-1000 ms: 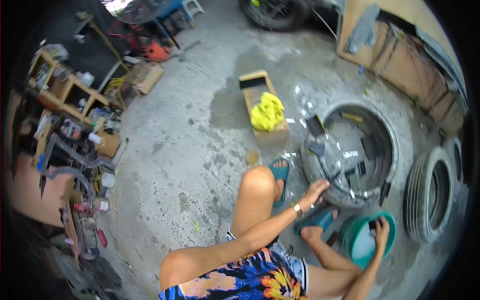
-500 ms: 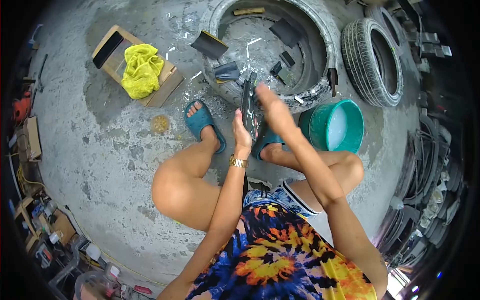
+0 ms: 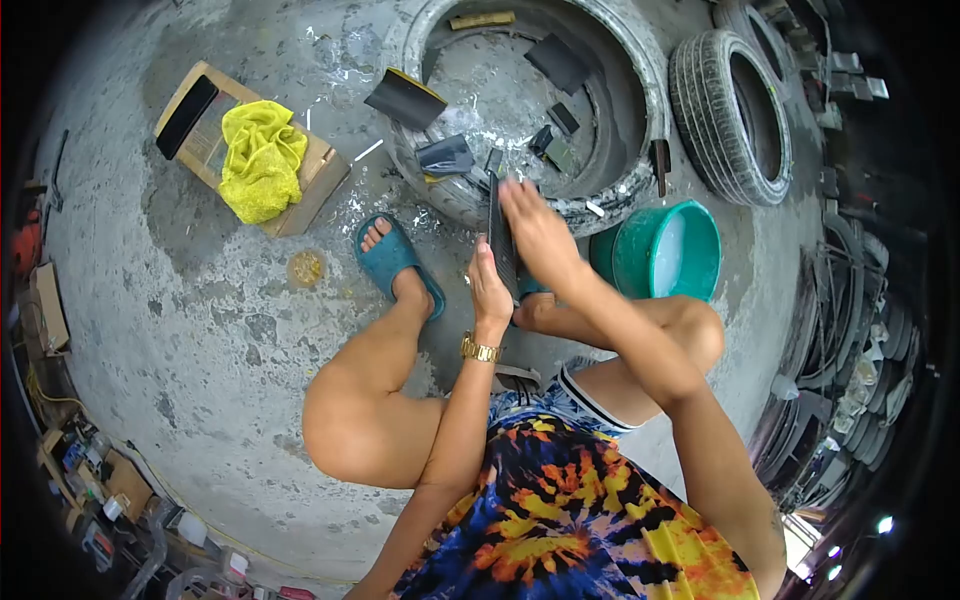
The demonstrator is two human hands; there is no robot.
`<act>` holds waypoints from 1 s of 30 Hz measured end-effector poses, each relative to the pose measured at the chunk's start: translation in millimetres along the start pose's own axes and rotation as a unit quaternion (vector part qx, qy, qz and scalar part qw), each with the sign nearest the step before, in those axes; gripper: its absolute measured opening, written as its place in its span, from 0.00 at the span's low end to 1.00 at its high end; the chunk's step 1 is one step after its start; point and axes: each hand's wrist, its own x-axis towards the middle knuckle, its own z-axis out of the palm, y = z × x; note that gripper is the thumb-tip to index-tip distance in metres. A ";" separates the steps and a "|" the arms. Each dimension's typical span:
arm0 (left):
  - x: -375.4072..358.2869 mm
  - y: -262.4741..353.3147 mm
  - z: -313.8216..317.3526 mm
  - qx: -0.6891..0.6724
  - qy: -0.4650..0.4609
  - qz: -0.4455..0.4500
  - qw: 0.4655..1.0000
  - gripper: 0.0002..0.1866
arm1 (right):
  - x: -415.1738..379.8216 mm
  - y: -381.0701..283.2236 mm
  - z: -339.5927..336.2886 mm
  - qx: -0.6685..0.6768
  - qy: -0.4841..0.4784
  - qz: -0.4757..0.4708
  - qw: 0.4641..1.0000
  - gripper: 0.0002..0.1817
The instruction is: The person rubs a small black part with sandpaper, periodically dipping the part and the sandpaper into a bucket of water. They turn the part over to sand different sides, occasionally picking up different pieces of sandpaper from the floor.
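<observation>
Centrally in the frame, a dark flat panel [image 3: 504,255] is held on edge, its long side running up and down the view. The left hand [image 3: 488,288] grips it from the left near its lower end, with the fingers closed around it. The right hand [image 3: 540,235] lies against the right side at the upper end, fingers extended and close together; it is slightly blurred, and whether it grips anything beneath cannot be told.

The panel's top end overlaps, in view, the near edge of a large tire [image 3: 637,100] lying flat at upper centre. One dark sheet [image 3: 405,99] rests across the tire's left edge; a second dark sheet [image 3: 557,63] lies within the ring.

Room for movement is tightest at right, where a green bucket [image 3: 620,258] of pale liquid stands just beside the tire and near the right forearm. A standing tire [image 3: 698,115] is further off at upper right. To the left, concrete floor [image 3: 215,370] extends from the left sandal [image 3: 382,260] toward the frame's left side. A wooden box [image 3: 312,182] bearing a yellow cloth [image 3: 262,165] sits at upper left, apart from both hands.
</observation>
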 end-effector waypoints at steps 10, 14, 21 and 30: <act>3.9 -8.2 -6.4 0.035 -0.018 -0.019 0.999 0.26 | 18.9 8.6 11.4 0.059 0.023 0.034 0.997 0.33; 4.7 -3.5 -6.5 0.035 -0.013 0.023 0.999 0.28 | -47.8 -25.7 5.7 0.070 0.020 -0.015 0.997 0.30; 2.4 15.4 -4.4 -0.020 0.003 -0.165 0.986 0.27 | -4.5 -0.2 9.8 0.130 0.042 0.025 0.990 0.28; 15.6 -0.8 -27.6 -0.072 -0.064 -0.228 0.969 0.24 | -35.9 -18.8 17.4 0.201 0.058 -0.003 0.978 0.36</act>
